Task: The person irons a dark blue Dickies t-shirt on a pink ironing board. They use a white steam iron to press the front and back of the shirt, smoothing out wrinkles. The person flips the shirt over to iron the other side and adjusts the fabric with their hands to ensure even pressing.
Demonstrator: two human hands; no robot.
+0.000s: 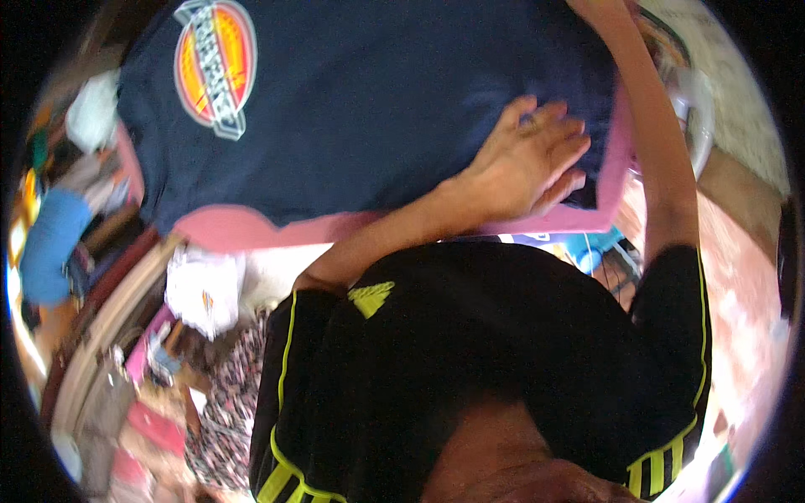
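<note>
A dark navy T-shirt point(377, 109) with a red, yellow and white oval print point(215, 67) is spread flat in front of me. Beneath it a pink surface point(231, 230) shows along the near and right edges. My left hand point(532, 159) lies palm down on the right part of the navy cloth, fingers stretched and slightly apart, holding nothing. At the top edge of the view, near the far right corner of the T-shirt, only part of my right hand point(597, 8) shows. Its fingers are cut off, so what it touches is hidden.
White plastic bags point(204, 289) sit to the left, one lower and one farther off. Beyond a wooden edge point(105, 327) are a person in blue point(54, 251) and patterned fabric point(231, 402). A pale plastic chair point(700, 126) stands at the right.
</note>
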